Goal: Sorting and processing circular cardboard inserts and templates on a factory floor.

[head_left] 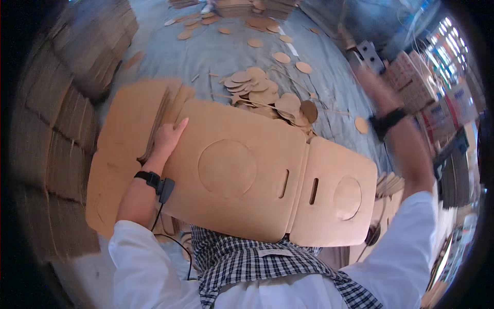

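Observation:
A die-cut cardboard sheet [267,154] lies across in front of me, with a fold between its larger left panel and smaller right panel. Each panel has a scored circle and a slot. My left hand [169,138] grips the sheet's left edge, thumb on top and the other fingers mostly hidden. More cardboard sheets [121,149] lie to its left, some standing on edge beside the hand. Raised at the far right, my right hand [369,80] is smeared by motion; whether it holds anything is unclear. Black bands circle both wrists.
Beyond the sheet lies a heap of cut cardboard discs [257,87], with loose discs [281,57] scattered over the grey-blue floor covering [175,56]. Tall cardboard stacks [67,134] line the left side. Cardboard boxes [409,80] stand at the right. A cable [177,239] hangs near my left forearm.

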